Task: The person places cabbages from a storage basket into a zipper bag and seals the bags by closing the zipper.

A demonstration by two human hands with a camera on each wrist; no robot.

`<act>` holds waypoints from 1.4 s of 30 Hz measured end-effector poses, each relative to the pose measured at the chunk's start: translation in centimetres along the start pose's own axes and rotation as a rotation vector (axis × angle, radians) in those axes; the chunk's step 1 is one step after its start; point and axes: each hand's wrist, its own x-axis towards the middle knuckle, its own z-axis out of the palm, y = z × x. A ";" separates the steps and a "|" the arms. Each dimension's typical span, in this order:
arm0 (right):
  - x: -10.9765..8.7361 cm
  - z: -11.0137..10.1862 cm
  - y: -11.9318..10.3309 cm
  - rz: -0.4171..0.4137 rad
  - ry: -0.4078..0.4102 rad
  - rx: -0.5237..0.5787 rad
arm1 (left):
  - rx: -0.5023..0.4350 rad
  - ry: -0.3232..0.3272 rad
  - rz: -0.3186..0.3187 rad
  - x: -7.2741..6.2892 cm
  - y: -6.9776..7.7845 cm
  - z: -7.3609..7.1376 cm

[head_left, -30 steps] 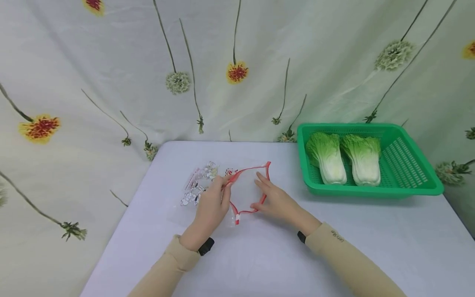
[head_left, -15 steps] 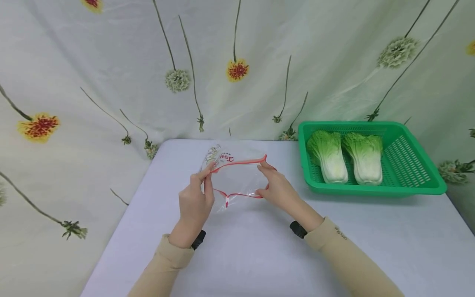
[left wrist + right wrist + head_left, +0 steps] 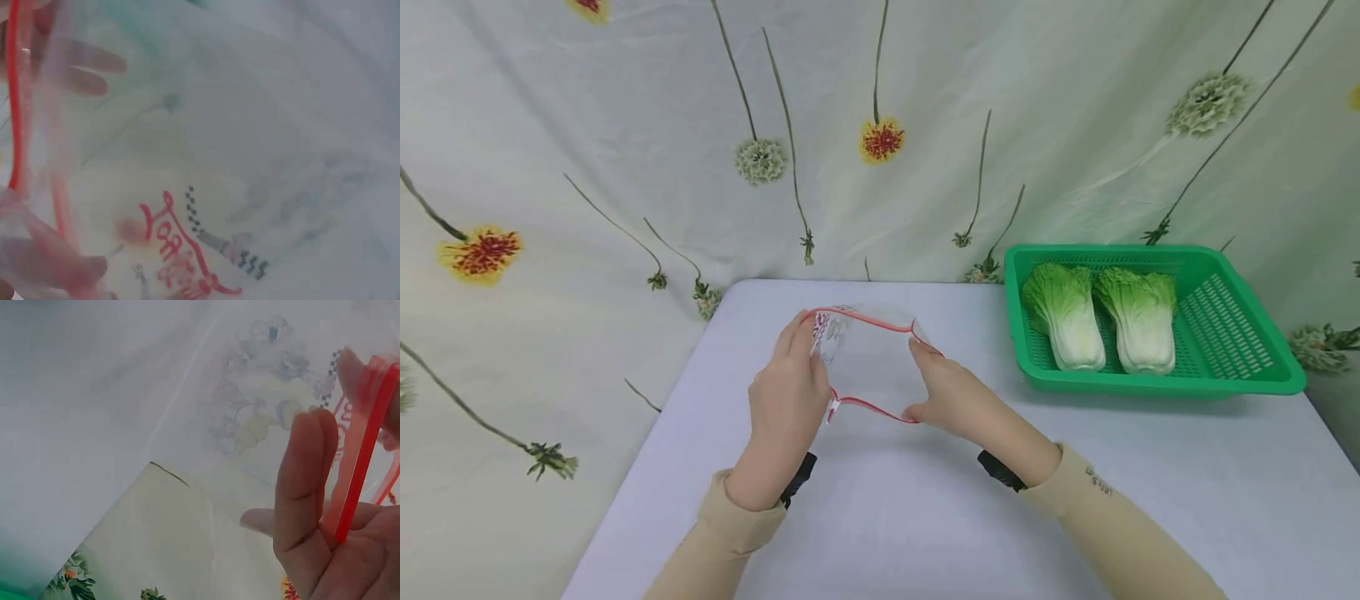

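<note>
A clear plastic zip bag [image 3: 872, 367] with a red-edged mouth and printed drawings is held above the white table, its mouth spread wide. My left hand [image 3: 786, 400] grips the left end of the mouth, beside the white slider [image 3: 834, 406]. At the right end, my right hand [image 3: 958, 396] holds the rim, thumb by the lower red edge and fingers by the upper one. Clear film with red lettering [image 3: 172, 250] fills the left wrist view. In the right wrist view, the red strip [image 3: 365, 456] runs between the fingers into the palm.
A green plastic basket [image 3: 1157, 385] stands at the right of the table [image 3: 895, 533]. Two Chinese cabbages lie inside it, one on the left [image 3: 1075, 329] and another beside it [image 3: 1141, 329]. A flower-printed cloth [image 3: 700, 108] hangs behind the table.
The bag has been lifted off the table and its mouth pulled wider. My left hand has moved left with its end of the rim; the right hand stays at the other end.
</note>
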 end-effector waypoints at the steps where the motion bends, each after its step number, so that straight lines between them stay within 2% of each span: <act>1: -0.2 0.1 -0.1 -0.004 0.001 -0.002 | -0.019 -0.043 -0.024 -0.1 0.4 -0.1; 6: -0.9 0.5 -0.5 -0.023 0.016 -0.002 | -0.141 -0.287 -0.091 -0.2 1.9 -0.6; 8: -1.1 0.5 -0.6 -0.032 0.026 -0.018 | -0.168 -0.366 -0.101 -0.2 2.0 -0.7; 11: -1.5 0.2 -0.4 -0.072 0.087 -0.089 | -0.184 -0.468 -0.102 -0.2 1.8 -1.1; 13: -1.8 -0.1 -0.3 -0.130 0.174 -0.176 | -0.191 -0.515 -0.086 -0.2 1.6 -1.3; 18: -1.6 -1.7 0.5 -0.338 0.498 -0.427 | -0.226 -0.618 -0.025 0.4 1.3 -2.0; 20: -1.2 -2.4 1.0 -0.425 0.598 -0.501 | -0.240 -0.664 -0.008 0.7 1.3 -2.3; 23: -0.7 -3.3 1.7 -0.540 0.633 -0.573 | -0.261 -0.718 0.016 1.0 1.2 -2.6; 25: -0.5 -3.8 2.0 -0.586 0.582 -0.577 | -0.270 -0.743 0.036 1.1 1.2 -2.8; 28: -0.3 -4.2 2.3 -0.591 0.470 -0.538 | -0.266 -0.760 0.051 1.3 1.0 -2.9; 31: -0.4 -4.2 2.4 -0.551 0.393 -0.479 | -0.238 -0.746 0.026 1.3 0.8 -2.9; 37: -0.6 -3.9 2.1 -0.480 0.362 -0.452 | -0.138 -0.648 -0.109 1.1 1.2 -3.1; 39: -0.6 -3.8 2.0 -0.465 0.365 -0.453 | -0.129 -0.610 -0.155 0.9 1.5 -3.2; 42: -0.7 -3.8 1.7 -0.443 0.372 -0.460 | -0.140 -0.543 -0.192 0.4 1.7 -3.2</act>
